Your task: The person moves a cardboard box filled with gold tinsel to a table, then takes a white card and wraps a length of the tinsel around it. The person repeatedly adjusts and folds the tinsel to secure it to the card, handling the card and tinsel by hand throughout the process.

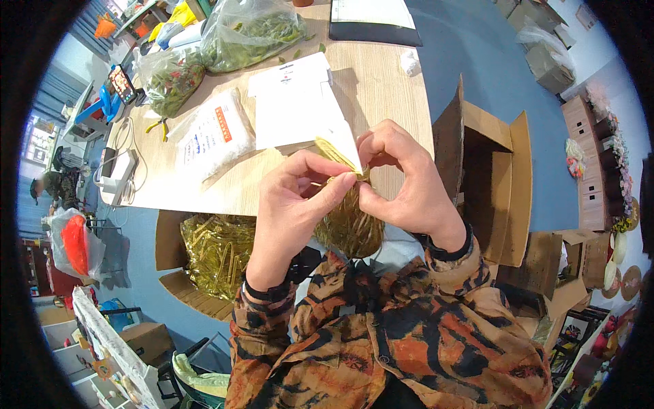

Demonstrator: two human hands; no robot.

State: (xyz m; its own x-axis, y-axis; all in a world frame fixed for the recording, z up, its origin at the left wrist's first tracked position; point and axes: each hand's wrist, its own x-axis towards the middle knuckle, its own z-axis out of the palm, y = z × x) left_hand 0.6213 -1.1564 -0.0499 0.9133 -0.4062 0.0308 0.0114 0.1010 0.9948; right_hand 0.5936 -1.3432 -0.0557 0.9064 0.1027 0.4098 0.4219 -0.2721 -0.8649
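My left hand [299,199] pinches the narrow neck of a bundle of shiny gold strands [352,230] between thumb and forefinger. A yellow ribbed piece [333,152] sticks out above that pinch, against a pointed white sheet [345,135]. From the other side, the curled fingers of my right hand [414,184] meet the same neck. What lies between its fingertips is too small to make out. The strands hang below both hands, in front of my patterned jacket [378,327]. A white printed card [288,107] lies on the table just beyond.
On the wooden table [393,97] are a white-filled plastic bag [217,135], yellow-handled pliers [162,129], a power strip [118,176] and bags of greenery [250,41]. A carton of gold strands [217,255] stands below left. An open cardboard box [518,189] stands right.
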